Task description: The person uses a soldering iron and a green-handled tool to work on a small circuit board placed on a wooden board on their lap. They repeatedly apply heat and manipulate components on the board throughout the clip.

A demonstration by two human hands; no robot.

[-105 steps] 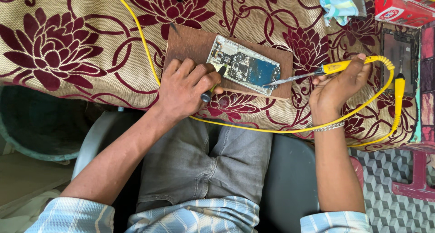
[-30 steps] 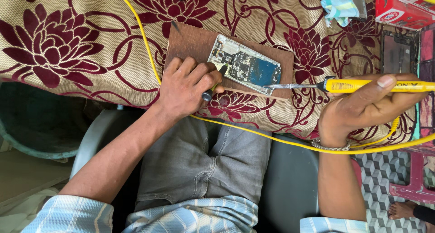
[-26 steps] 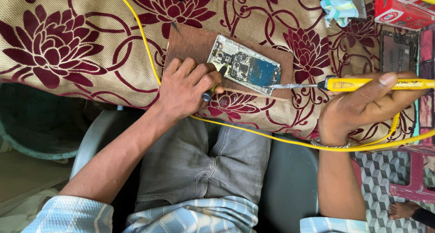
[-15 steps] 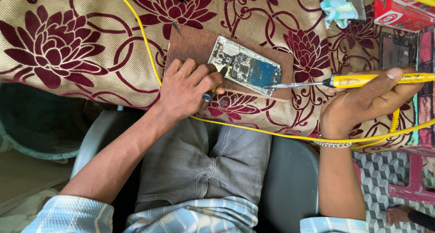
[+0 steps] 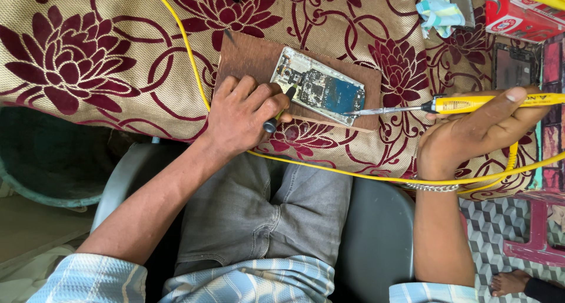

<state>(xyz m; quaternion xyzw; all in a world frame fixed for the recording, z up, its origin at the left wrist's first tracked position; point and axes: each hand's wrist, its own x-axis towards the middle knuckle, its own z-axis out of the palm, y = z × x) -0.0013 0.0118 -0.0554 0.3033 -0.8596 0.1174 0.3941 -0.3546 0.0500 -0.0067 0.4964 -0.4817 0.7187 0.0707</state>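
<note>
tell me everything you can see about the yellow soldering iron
The soldering iron has a yellow plastic-looking handle, a slim grey metal shaft and a yellow cord. It lies nearly level, held in the right hand, its tip pointing left at the edge of the opened phone on the brown board.

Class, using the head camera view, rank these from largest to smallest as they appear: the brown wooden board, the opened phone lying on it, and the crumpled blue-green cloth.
1. Brown wooden board
2. Opened phone
3. Crumpled blue-green cloth, partly cut off by the frame edge, so its full size is unsure.
</note>
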